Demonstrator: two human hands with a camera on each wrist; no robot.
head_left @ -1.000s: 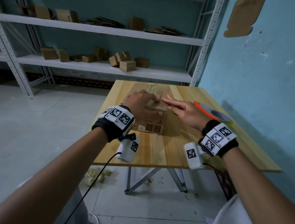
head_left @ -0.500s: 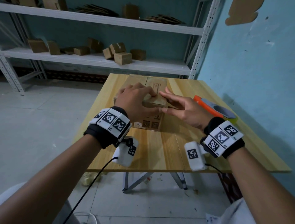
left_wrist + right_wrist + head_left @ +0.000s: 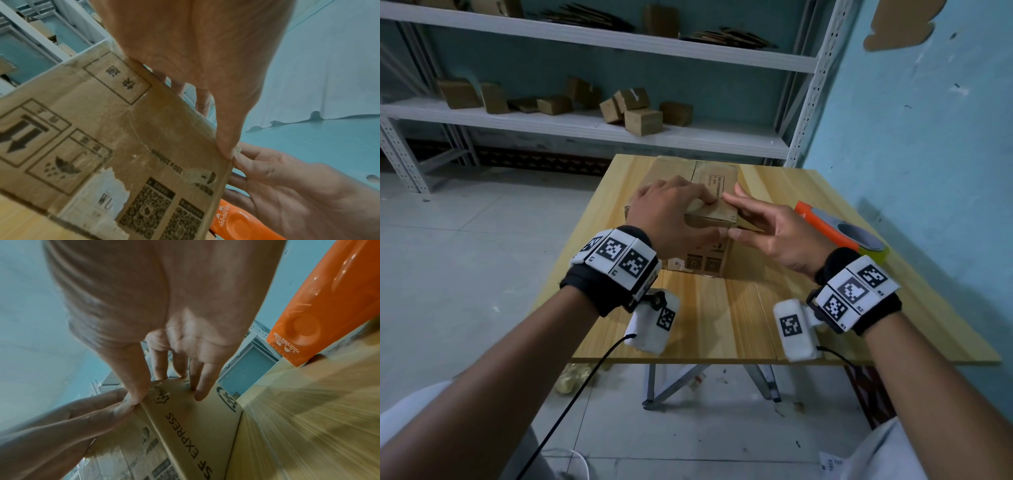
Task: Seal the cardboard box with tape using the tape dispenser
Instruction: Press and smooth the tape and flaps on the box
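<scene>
A brown cardboard box (image 3: 709, 255) with printed marks stands in the middle of the wooden table (image 3: 722, 318). My left hand (image 3: 671, 212) lies over the box's top, its fingers pressing the top flaps down. My right hand (image 3: 763, 222) has straight fingers touching the right flap (image 3: 195, 418), which is printed SF EXPRESS and still stands at a slant. Both thumbs meet at the box's near top corner (image 3: 230, 155). The orange tape dispenser (image 3: 825, 226) lies on the table just right of my right hand, and neither hand touches it.
A blue wall (image 3: 928, 137) runs close along the table's right edge. Behind the table, white metal shelving (image 3: 619, 130) carries several small cardboard boxes. The near half of the table shows bare wood. Scraps lie on the floor under the table.
Both hands stay on the box top. My right hand has turned palm-inward with its fingers spread, and its thumb has come to the near corner beside my left thumb.
</scene>
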